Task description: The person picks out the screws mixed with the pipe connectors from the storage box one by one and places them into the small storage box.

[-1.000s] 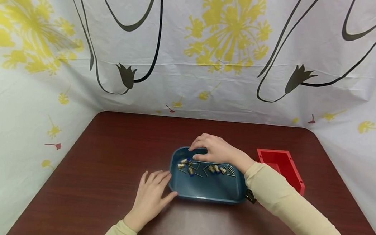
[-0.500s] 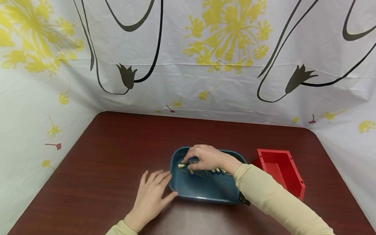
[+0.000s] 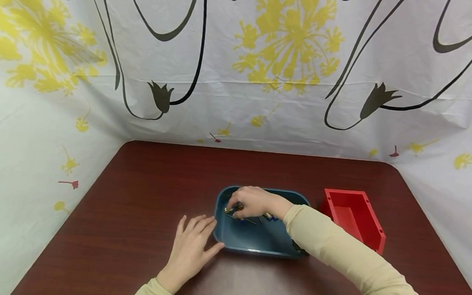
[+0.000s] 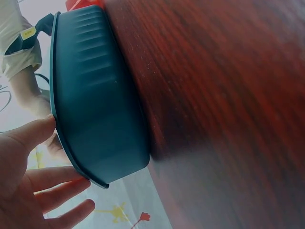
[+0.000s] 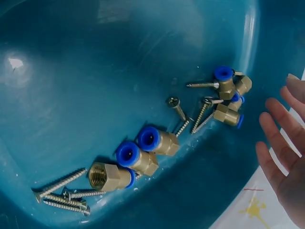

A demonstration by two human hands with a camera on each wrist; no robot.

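Observation:
A blue-green tray on the table holds brass threaded fittings with blue collars and several screws. Over its left part is my right hand, finger and thumb reaching down around fittings there. In the right wrist view that hand's fingers are spread beside a cluster of fittings, none visibly held. My left hand lies at the tray's left side with fairly straight fingers. Its thumb and fingertips touch the tray rim in the left wrist view.
A red open bin stands right of the tray, beyond my right sleeve. The dark red-brown table reaches back to a white cloth printed with flowers.
My right hand has come down from above the tray's far rim into its left part, among the fittings. The left hand stays at the tray's side.

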